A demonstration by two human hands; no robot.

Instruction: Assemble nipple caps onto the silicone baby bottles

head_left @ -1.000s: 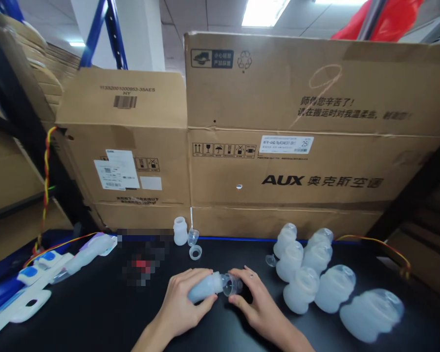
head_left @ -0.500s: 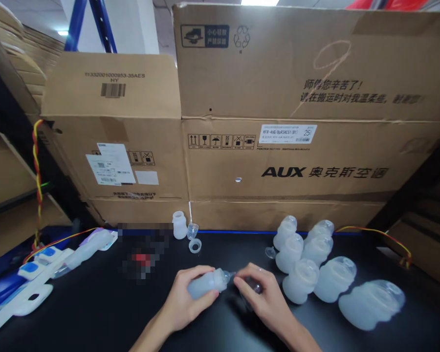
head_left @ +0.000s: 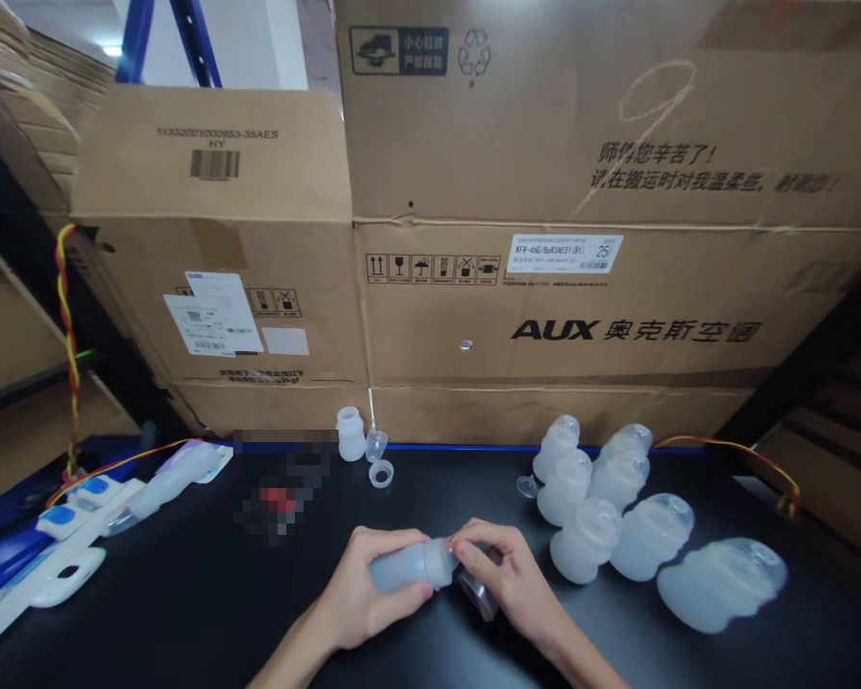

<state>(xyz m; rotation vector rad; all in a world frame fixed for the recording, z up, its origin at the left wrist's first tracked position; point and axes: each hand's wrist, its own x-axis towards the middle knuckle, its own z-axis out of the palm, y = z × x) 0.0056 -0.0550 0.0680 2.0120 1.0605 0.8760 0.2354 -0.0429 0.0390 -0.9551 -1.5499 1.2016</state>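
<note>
My left hand (head_left: 355, 588) is wrapped round a small translucent baby bottle (head_left: 405, 567), which lies tilted on its side with its collar toward the right. My right hand (head_left: 517, 579) meets the collar end, thumb and fingertips pinched at the clear nipple, which they mostly hide. Tucked under the curled fingers of that same hand is a clear cap (head_left: 479, 595). Just to the right of it stand several capped baby bottles (head_left: 585, 541) in a cluster, with a small clear disc-like piece (head_left: 527, 487) beside them.
An open bottle (head_left: 351, 435), a small clear cup-like piece (head_left: 377, 445) and a white ring (head_left: 381, 474) sit at the back. A power strip (head_left: 78, 536) lies at the left with a wrapped item. Cardboard (head_left: 466, 306) walls the table's rear; one patch is pixelated.
My right fingertips have moved left from the nipple's tip onto the nipple, close against the collar. The cap in my right hand now shows more. The view has tilted slightly.
</note>
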